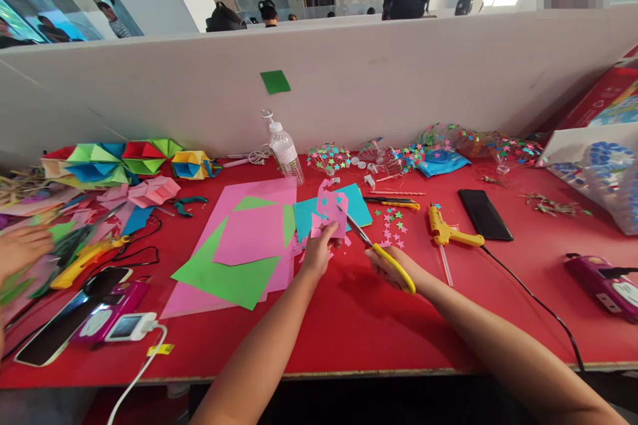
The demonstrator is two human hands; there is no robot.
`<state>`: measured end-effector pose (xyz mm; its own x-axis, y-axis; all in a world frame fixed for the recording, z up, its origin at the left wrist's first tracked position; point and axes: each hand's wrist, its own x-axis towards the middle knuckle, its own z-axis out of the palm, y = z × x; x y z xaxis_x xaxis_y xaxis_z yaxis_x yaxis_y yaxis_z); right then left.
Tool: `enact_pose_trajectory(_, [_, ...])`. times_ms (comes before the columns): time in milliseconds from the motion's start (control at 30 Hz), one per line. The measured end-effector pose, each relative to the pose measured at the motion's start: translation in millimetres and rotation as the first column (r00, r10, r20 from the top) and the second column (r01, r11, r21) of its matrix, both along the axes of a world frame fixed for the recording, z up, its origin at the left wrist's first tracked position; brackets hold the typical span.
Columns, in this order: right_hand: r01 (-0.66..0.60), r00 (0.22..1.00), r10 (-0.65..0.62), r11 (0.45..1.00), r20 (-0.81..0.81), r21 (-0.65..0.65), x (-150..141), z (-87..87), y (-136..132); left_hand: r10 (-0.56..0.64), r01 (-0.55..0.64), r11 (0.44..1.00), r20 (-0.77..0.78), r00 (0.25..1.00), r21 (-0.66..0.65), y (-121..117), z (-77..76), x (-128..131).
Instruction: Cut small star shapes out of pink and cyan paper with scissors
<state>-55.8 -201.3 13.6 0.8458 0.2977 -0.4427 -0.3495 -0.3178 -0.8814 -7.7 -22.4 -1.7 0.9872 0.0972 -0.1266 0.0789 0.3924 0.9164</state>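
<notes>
"Item under inspection?"
"Thin, notched pink paper piece [340, 220], mid-dial on the red tabletop [339, 325], twelve pointing away from the wearer."
"Grip?"
"Left hand [318, 254] pinches its near edge. Right hand [383, 269] is wrapped round yellow-handled metal scissors [361, 232] at four o'clock; blade gap, cannot tell."
"Handling?"
"Judged light, limp, apt to tear at the cut-outs; best held by the solid margin."
"Surroundings?"
"Small paper stars [393, 236], three o'clock; yellow plastic glue gun [451, 234] farther out; square pink sheet [252, 232], nine."
</notes>
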Motion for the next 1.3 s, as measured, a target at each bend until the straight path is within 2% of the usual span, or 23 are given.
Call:
enact_pose_trajectory(200, [-0.002, 0.999, 0.002, 1.000, 0.045, -0.013, 0, 2.2, 0, 0.042, -0.048, 0.970, -0.028, 0.999, -0.237, 7, 3.7, 7])
enact_pose_trajectory(267, [0.007, 0.999, -0.006, 1.000, 0.054, -0.019, 0, 2.6, 0, -0.047, 0.014, 0.956, -0.106, 0.993, -0.295, 8, 4.4, 7])
enact_pose_trajectory(333, [0.017, 0.998, -0.016, 1.000, 0.065, -0.016, 0, 2.3, 0, -0.199, 0.129, 0.933, -0.184, 0.963, -0.336, 8, 4.6, 6])
enact_pose_trajectory(400, [0.019, 0.997, -0.018, 1.000, 0.079, -0.010, 1, 1.0, 0, -0.313, 0.227, 0.904, -0.201, 0.928, -0.361, 7, 4.0, 4])
enact_pose_trajectory(433, [0.019, 0.996, -0.019, 1.000, 0.085, -0.005, 1, 0.2, -1, -0.330, 0.249, 0.898, -0.181, 0.926, -0.364, 7, 3.6, 3])
enact_pose_trajectory(600, [0.018, 0.997, -0.017, 1.000, 0.082, -0.011, 3, -4.7, -3, -0.213, 0.189, 0.911, -0.026, 0.977, -0.366, 10, 2.9, 7])
enact_pose_trajectory(733, [-0.016, 0.997, 0.021, 0.998, 0.081, -0.064, 5, -9.0, -5, -0.146, 0.125, 0.887, -0.015, 0.989, -0.444, 15, 3.9, 14])
enact_pose_trajectory(800, [-0.039, 0.995, 0.046, 0.996, 0.088, -0.080, 5, -11.6, -5, -0.083, 0.064, 0.894, -0.023, 0.996, -0.444, 16, 3.8, 16])
enact_pose_trajectory(933, [-0.069, 0.994, 0.075, 0.994, 0.076, -0.082, 4, -13.1, -5, 0.065, -0.072, 0.943, -0.031, 0.997, -0.324, 14, 3.0, 14])
enact_pose_trajectory(1100, [-0.099, 0.987, 0.115, 0.985, 0.115, -0.142, -1, 0.3, -6, 0.046, -0.037, 0.982, 0.047, 0.998, -0.186, 13, 2.7, 12])
enact_pose_trajectory(1300, [-0.156, 0.975, 0.176, 0.977, 0.133, -0.147, -4, 12.4, -9, 0.092, -0.080, 0.985, 0.074, 0.993, -0.152, 15, 4.7, 10])
